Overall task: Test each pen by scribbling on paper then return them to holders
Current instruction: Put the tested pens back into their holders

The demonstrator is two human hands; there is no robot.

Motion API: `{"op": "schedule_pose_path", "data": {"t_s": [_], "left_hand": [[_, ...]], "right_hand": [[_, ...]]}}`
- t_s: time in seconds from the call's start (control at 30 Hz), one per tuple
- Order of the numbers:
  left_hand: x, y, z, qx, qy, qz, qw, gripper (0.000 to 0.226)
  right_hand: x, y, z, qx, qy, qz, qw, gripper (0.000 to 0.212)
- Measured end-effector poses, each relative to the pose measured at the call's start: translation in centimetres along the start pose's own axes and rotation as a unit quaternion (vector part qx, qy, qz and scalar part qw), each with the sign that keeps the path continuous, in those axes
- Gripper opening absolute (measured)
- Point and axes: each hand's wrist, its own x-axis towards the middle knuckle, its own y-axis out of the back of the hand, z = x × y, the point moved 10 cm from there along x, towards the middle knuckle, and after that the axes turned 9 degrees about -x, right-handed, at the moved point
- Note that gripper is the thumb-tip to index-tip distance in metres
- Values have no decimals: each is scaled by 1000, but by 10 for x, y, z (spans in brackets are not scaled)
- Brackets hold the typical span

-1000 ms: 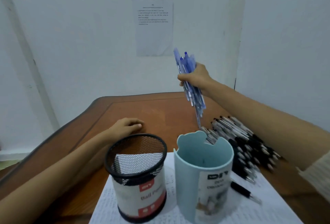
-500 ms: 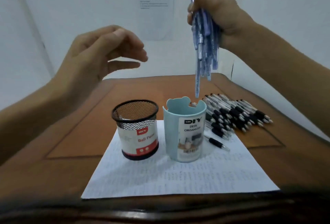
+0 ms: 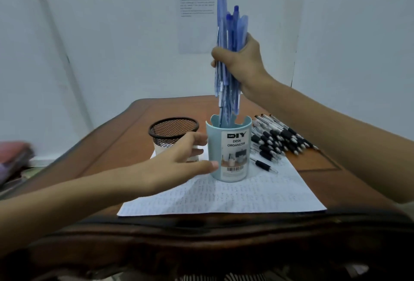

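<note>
Blue and see-through, the bunch of pens (image 3: 226, 34) is held straight up in the right hand (image 3: 242, 63). Its fingers (image 3: 216, 56) are clamped tight around the middle of the bunch. The bottom tips of the pens dip into the top of the light blue cup (image 3: 228, 153), and the top ends stick up high above the hand. The left hand (image 3: 177, 164) reaches to the left side of the same cup. Its fingers are spread apart and mostly straight, and the thumb tip touches the cup low on its front. Just to the left stands the black mesh cup (image 3: 173, 131), partly hidden behind that hand. Both cups stand on the far part of the paper (image 3: 224, 195), which lies at the near edge of the brown wooden counter (image 3: 116, 146). A pile of black pens (image 3: 280, 137) lies to the right of the blue cup, toward the right edge. One single pen (image 3: 264, 166) lies on the paper beside the cup. A printed sheet (image 3: 197, 22) hangs on the wall behind.
</note>
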Motion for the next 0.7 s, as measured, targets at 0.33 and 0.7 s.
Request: {"op": "schedule_pose_path", "data": {"t_s": [0.33, 0.7], "left_hand": [[43, -20, -20, -131, -26, 39, 990, 90], [63, -25, -11, -151, -64, 45, 986, 65]], "right_hand": [[-24, -14, 41, 1, -75, -28, 997, 29], [-42, -24, 55, 57, -139, -194, 969, 19]]}}
